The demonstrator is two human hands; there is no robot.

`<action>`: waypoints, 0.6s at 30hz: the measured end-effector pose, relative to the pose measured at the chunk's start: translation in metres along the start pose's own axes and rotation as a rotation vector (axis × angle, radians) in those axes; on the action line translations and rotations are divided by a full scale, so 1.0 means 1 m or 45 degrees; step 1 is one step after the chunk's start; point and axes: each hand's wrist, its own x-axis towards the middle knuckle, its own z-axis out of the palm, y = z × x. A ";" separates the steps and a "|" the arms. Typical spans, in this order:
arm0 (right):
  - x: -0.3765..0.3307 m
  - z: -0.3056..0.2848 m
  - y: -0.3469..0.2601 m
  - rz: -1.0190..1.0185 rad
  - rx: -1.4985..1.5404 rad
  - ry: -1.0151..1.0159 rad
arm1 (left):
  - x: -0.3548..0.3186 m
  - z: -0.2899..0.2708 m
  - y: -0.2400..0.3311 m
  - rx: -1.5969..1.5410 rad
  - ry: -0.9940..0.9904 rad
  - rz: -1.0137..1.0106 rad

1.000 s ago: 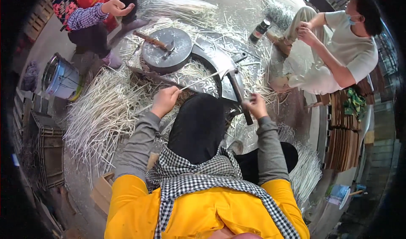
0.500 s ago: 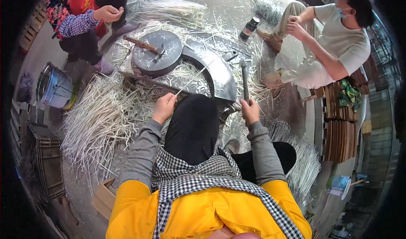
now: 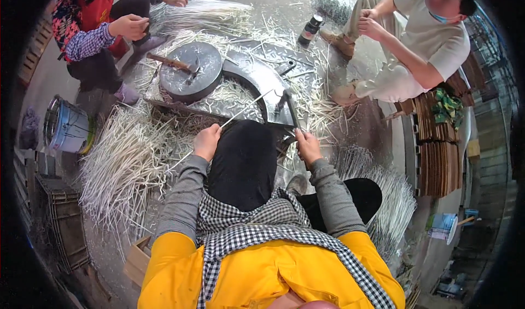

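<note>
Between the fingers of my left hand [image 3: 208,141] is a thin pale metal rod [image 3: 244,109], slanting up to the right over a curved steel block [image 3: 252,68]. My right hand [image 3: 309,146] is closed round the handle of a hammer [image 3: 294,112]. Its dark head is over the block's near right part, close to the rod's far end; whether they touch I cannot tell. To the block's left, a round steel block [image 3: 178,87] bears another hammer [image 3: 170,62] with a wooden handle.
Bundles of pale rods [image 3: 123,164] lie left of my knee, with more wire [image 3: 391,199] on the right. Short cut pieces surround the blocks. Two people sit opposite, near a dark bottle [image 3: 310,30]. A bucket [image 3: 71,126] stands left; stacked brown sheets [image 3: 440,167] are right.
My right hand has swung the hammer leftward, bringing its head over the curved block beside the rod. My left hand keeps its hold. The person at upper left now shows a second hand.
</note>
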 end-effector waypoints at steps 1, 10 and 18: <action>0.002 -0.002 0.002 -0.001 0.003 0.006 | 0.000 0.001 0.002 0.000 -0.001 0.006; -0.015 -0.003 -0.066 -0.672 0.235 0.252 | 0.000 -0.001 -0.003 0.172 0.102 0.077; 0.006 -0.015 -0.035 -0.079 -0.005 -0.043 | 0.006 0.016 -0.011 0.300 0.159 0.103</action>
